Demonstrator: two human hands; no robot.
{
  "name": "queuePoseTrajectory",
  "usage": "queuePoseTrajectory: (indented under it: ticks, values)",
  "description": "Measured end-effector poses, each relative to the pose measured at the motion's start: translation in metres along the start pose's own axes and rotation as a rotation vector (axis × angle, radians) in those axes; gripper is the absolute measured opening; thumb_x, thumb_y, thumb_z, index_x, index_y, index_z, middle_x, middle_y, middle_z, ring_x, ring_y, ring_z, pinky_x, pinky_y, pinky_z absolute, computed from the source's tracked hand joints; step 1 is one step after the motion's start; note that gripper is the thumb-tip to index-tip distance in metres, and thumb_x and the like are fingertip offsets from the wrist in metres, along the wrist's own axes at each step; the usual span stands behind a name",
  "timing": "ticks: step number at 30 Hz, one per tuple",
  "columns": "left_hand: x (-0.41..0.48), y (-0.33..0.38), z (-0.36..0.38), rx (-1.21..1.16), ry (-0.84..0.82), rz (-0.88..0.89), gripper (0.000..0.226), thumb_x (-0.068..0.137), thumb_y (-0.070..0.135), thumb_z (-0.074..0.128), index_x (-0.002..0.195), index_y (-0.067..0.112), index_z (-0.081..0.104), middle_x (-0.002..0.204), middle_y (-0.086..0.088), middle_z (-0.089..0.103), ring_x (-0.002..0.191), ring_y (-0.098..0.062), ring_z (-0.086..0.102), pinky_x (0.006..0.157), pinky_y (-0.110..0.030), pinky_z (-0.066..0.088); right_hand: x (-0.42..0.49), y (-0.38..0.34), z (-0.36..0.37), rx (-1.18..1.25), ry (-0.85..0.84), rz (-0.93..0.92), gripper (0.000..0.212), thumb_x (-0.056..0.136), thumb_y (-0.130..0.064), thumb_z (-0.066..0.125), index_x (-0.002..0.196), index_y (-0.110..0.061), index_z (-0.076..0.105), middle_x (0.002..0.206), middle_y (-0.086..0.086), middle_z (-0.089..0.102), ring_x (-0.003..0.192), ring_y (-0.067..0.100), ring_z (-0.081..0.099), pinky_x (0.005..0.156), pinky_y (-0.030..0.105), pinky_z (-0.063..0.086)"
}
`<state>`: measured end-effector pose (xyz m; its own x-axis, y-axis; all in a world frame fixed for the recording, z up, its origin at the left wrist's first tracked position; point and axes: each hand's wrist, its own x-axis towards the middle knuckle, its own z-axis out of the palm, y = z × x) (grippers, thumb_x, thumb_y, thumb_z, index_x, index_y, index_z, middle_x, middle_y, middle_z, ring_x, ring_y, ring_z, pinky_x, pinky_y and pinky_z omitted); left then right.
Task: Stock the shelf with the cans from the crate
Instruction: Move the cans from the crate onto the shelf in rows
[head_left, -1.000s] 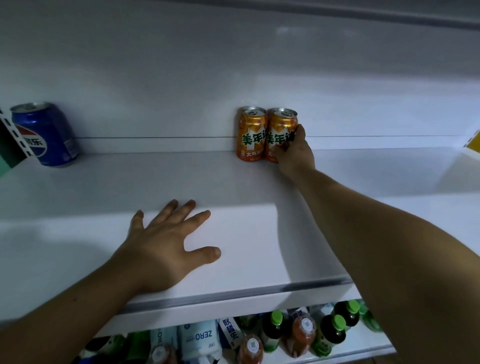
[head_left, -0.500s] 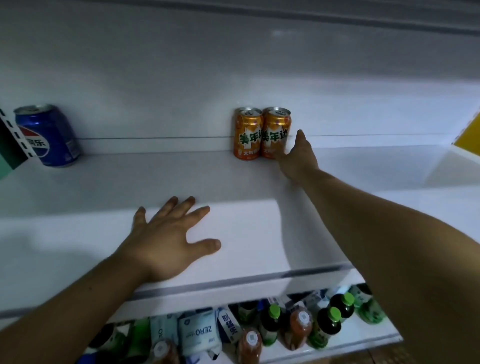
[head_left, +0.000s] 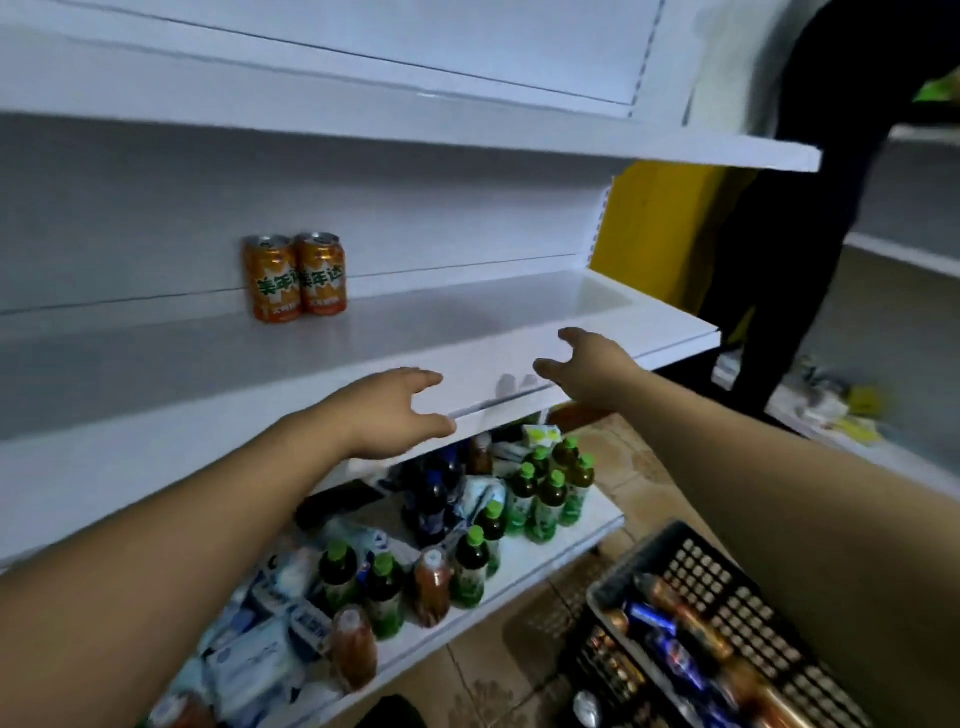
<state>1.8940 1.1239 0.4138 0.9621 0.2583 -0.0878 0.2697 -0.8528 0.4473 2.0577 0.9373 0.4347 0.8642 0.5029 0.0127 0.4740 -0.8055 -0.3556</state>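
Two orange cans (head_left: 294, 276) stand side by side, touching, against the back wall of the white shelf (head_left: 519, 322). My left hand (head_left: 387, 413) hovers at the shelf's front edge, fingers apart, holding nothing. My right hand (head_left: 589, 371) is over the front edge further right, also empty with fingers spread. Both hands are well clear of the cans. At the bottom right sits the black crate (head_left: 727, 577), holding several cans (head_left: 675, 623) lying on their sides, orange and blue ones.
The lower shelf (head_left: 519, 566) is crowded with green-capped bottles (head_left: 545, 499) and white packs (head_left: 254, 660). An upper shelf (head_left: 727, 150) overhangs. A person in dark clothes (head_left: 795, 208) stands at the right by a yellow panel (head_left: 654, 228). Tiled floor lies beside the crate.
My right hand has let go of the right orange can and pulled back to the shelf's front edge. My left hand lifted off the shelf. The view swung right and down, revealing the crate.
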Motion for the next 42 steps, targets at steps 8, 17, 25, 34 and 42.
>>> queuePoseTrajectory:
  ticks: [8,17,25,34,42]
  values:
    - [0.022,0.157,0.12,0.051,-0.259,0.349,0.074,0.084,0.054,0.06,0.147,0.028,0.031,0.153,0.002,0.033,0.135,-0.019,0.038,0.106,-0.031,0.036,-0.118,0.14,-0.022,-0.079,0.055,0.329,0.067,0.092,-0.05,0.055,0.147,-0.018,0.035,0.145,0.007,0.045,0.128,0.027,0.047,0.1,0.036,0.041]
    - [0.064,0.215,0.292,0.297,-0.591,0.417,0.073,0.085,0.054,0.056,0.147,0.026,0.031,0.151,-0.002,0.036,0.134,-0.022,0.04,0.106,-0.038,0.039,-0.181,0.318,0.04,-0.101,-0.161,0.591,0.068,0.093,-0.05,0.053,0.149,-0.02,0.029,0.149,0.009,0.04,0.132,0.029,0.042,0.108,0.041,0.039]
    - [0.13,0.242,0.475,0.344,-0.844,0.355,0.075,0.084,0.051,0.059,0.148,0.026,0.029,0.153,-0.001,0.033,0.134,-0.024,0.039,0.107,-0.037,0.038,-0.177,0.474,0.166,0.08,-0.388,0.764,0.068,0.093,-0.05,0.052,0.148,-0.016,0.031,0.147,0.012,0.042,0.128,0.029,0.046,0.105,0.037,0.041]
    - [0.171,0.231,0.644,0.349,-1.06,0.295,0.07,0.087,0.039,0.062,0.147,0.023,0.03,0.129,-0.009,0.054,0.104,-0.026,0.057,0.085,-0.033,0.047,-0.182,0.578,0.32,0.244,-0.546,0.895,0.07,0.093,-0.044,0.056,0.149,-0.014,0.026,0.142,0.013,0.046,0.121,0.029,0.052,0.096,0.034,0.044]
    - [0.19,0.201,0.719,0.264,-1.137,0.268,0.074,0.083,0.031,0.069,0.145,0.027,0.03,0.141,-0.006,0.046,0.121,-0.028,0.049,0.101,-0.04,0.041,-0.173,0.611,0.407,0.339,-0.652,0.819,0.092,0.087,-0.034,0.068,0.154,-0.018,0.008,0.159,0.014,0.012,0.142,0.033,0.026,0.113,0.034,0.026]
